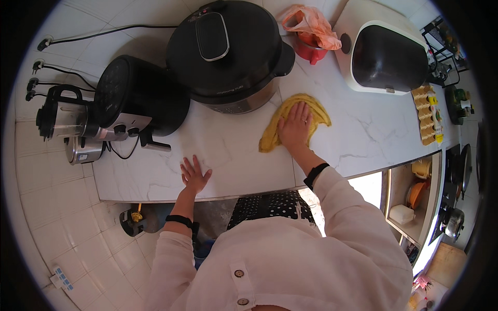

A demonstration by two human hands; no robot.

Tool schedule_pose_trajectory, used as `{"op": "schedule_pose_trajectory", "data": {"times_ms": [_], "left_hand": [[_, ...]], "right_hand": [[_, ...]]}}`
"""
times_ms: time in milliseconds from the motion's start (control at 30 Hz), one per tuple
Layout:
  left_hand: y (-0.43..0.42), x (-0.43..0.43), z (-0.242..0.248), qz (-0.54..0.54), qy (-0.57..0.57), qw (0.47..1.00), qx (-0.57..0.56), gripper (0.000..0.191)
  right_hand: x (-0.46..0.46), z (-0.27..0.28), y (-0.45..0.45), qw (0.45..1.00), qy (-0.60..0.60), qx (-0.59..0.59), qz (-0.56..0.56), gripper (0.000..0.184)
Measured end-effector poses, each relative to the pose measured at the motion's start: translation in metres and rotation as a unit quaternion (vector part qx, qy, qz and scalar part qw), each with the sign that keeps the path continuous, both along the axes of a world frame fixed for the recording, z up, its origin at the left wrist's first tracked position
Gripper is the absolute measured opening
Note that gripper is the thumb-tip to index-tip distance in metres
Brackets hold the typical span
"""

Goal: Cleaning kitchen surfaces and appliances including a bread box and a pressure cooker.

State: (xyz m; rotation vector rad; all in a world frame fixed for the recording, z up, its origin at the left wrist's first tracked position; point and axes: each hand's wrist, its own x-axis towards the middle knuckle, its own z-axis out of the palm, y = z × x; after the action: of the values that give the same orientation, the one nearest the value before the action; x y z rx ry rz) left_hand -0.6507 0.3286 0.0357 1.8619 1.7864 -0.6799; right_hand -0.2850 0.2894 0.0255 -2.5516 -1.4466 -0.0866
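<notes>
Under my right hand lies a yellow cloth, pressed against the white marble-patterned countertop. The fingers of that hand point away from me, and part of the cloth is covered by the palm. My left hand rests with fingers spread on the counter near its front edge, holding nothing. Just beyond the cloth stands a large black electric cooker with a lidded top. A black air fryer, its handle facing the front, is the appliance nearest my left hand.
A blender and a small steel pot stand at the far left, near plugs and cords. At the back are a red bowl with an orange plastic bag and a white bin with a dark lid. An egg carton lies right.
</notes>
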Motion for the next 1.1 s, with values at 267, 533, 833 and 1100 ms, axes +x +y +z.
{"op": "schedule_pose_trajectory", "data": {"times_ms": [267, 533, 833, 1100], "left_hand": [[0.008, -0.005, -0.003, -0.012, 0.027, 1.0, -0.008, 0.099], [0.024, 0.011, 0.014, -0.023, 0.002, 0.999, -0.044, 0.115], [0.031, 0.009, 0.006, -0.026, 0.001, 0.997, -0.075, 0.143], [0.03, -0.01, -0.003, -0.051, -0.008, 0.997, -0.052, 0.141]], "right_hand": [[-0.142, 0.005, -0.04, 0.846, 0.115, -0.043, 0.519, 0.063], [0.065, 0.015, -0.067, 0.976, 0.093, -0.09, 0.174, 0.065], [0.122, -0.012, 0.17, 0.99, 0.015, 0.007, 0.138, 0.066], [0.134, -0.053, 0.199, 0.981, 0.087, -0.024, 0.17, 0.064]]}}
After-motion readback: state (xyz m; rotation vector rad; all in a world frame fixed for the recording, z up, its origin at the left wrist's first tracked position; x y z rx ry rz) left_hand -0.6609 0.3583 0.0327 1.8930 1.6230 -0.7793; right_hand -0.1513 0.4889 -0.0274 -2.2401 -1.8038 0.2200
